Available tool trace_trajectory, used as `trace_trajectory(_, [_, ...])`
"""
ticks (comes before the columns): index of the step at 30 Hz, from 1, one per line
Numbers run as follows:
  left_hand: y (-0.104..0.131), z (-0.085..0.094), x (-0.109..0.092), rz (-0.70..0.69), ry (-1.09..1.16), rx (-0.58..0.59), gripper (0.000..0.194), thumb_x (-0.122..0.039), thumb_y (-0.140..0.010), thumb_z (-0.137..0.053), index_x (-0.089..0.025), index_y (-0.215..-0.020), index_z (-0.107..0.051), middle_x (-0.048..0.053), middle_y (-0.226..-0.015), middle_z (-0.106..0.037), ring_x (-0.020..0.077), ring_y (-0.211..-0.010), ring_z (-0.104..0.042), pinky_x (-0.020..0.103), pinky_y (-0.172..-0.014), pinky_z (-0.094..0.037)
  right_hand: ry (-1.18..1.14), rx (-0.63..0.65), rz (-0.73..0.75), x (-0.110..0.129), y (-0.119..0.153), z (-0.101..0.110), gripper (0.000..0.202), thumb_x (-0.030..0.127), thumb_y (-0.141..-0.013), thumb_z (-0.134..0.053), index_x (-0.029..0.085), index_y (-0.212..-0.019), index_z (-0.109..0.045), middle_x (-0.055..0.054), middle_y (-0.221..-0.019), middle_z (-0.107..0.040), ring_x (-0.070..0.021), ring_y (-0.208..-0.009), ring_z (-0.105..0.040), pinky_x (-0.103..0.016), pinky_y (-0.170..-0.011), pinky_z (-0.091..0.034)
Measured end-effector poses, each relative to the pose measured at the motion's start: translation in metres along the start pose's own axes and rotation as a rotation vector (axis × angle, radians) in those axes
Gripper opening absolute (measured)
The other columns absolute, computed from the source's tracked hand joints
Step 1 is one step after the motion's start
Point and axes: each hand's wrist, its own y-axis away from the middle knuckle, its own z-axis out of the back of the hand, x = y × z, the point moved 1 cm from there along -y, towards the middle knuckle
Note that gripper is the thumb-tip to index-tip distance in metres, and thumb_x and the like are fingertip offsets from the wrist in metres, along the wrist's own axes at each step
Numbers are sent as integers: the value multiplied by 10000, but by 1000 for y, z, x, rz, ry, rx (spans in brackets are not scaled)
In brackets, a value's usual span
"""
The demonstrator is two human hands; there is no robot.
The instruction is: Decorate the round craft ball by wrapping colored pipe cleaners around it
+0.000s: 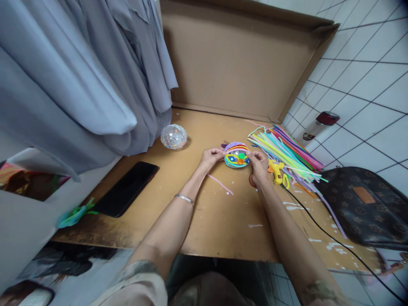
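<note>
A round, ball-like piece (236,147) covered in coloured strips, with blue, green and orange dots and a yellow looped strip on its front, is held just above the table. My left hand (213,157) pinches its left edge, thumb and fingers together. Opposite it, my right hand (259,163) grips the right edge with closed fingertips. Whether either hand also holds a loose strip is too small to tell. Close beside my right hand lies a yellow glue gun (278,171) with a black cord. A pink strip (220,184) lies on the table below the piece.
A clear ball (174,137) and a black phone (127,189) lie to the left. Bundled coloured pipe cleaners (287,153), a red-capped container (318,126) and a dark patterned bag (366,208) occupy the right. Cardboard (236,59) stands behind; grey cloth (127,76) hangs at left.
</note>
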Motion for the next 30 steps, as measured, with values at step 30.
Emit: trace_trajectory(30, [-3,0,0,-146,-185,-14,361,-451,-620,-830,-140,-735,-685,47,-791,-703,129,-686,-606,266,-667,-519,-43,5,14,-3,1,-3,384,455,-512,-810,215,-566,-515,65,-560,-472,-96,-573,-380,-255,-573,-311])
